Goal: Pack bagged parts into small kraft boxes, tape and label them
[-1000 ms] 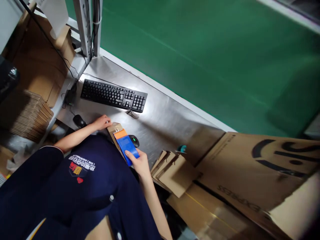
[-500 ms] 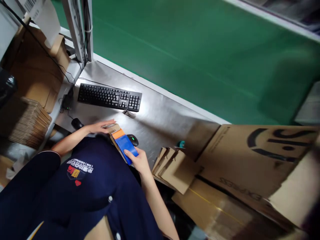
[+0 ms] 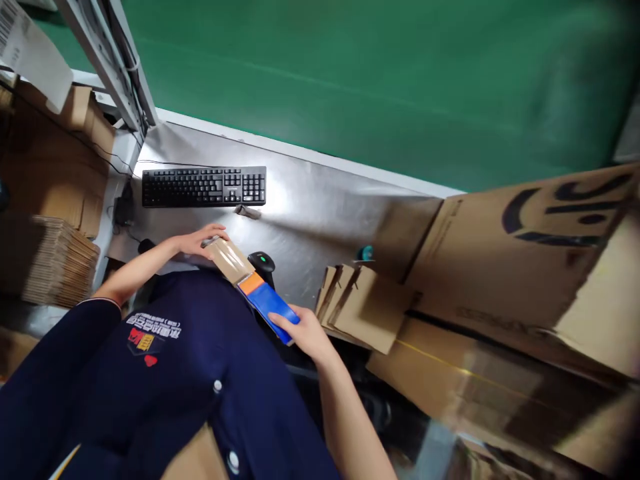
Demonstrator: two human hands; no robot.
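A flat blue and orange box point(image 3: 270, 307) lies at a slant in front of my body, its orange end against a small brown cardboard carton point(image 3: 230, 259) with a shiny top. My right hand point(image 3: 303, 328) grips the blue end, thumb on top. The left hand point(image 3: 203, 240) is closed round the carton's far end, fingers curled over its edge. Whether the box sits partly inside the carton, I cannot tell. Just beyond them stands a black device with a green light point(image 3: 261, 260).
On the metal table lie a black keyboard point(image 3: 204, 187), a small crumpled scrap point(image 3: 247, 212) and a teal roll point(image 3: 367, 253). Folded cardboard pieces point(image 3: 373, 300) and a large carton point(image 3: 500, 253) stand right. Stacked flat cardboard point(image 3: 60, 260) is left; a green surface point(image 3: 350, 80) lies beyond the table.
My right hand has moved right and toward me with the blue and orange box. More of the brown carton shows between the hands, and my left fingers have curled over its end. The view has turned.
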